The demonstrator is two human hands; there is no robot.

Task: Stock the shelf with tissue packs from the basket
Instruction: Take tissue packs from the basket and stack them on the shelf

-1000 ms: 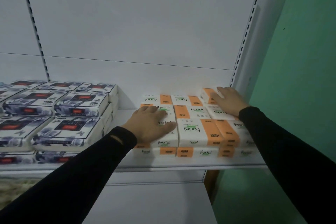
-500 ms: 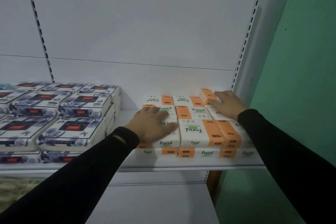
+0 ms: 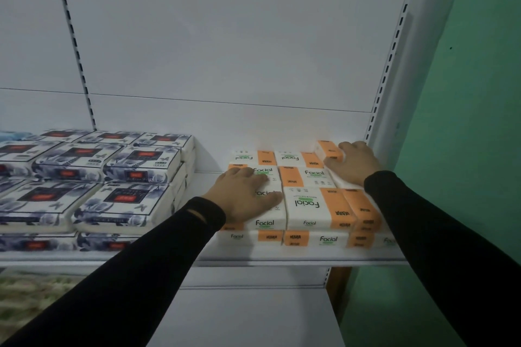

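Observation:
Several white-and-orange "Facial" tissue packs [image 3: 308, 203] lie stacked in two layers at the right end of the white shelf [image 3: 282, 258]. My left hand [image 3: 244, 194] lies flat on the top packs at the stack's left side, fingers spread. My right hand [image 3: 353, 162] rests on the packs at the back right corner, its fingers against a tilted orange-ended pack [image 3: 329, 151]. The basket is out of view.
Blue-and-white floral tissue packs [image 3: 93, 177] fill the shelf's left part in stacks. A slotted upright [image 3: 390, 59] and a green wall [image 3: 479, 121] border the shelf on the right. A lower white shelf [image 3: 248, 315] sits beneath.
Both hands stay on the orange packs. The right hand has crept slightly toward the back corner, and the view has shifted a little.

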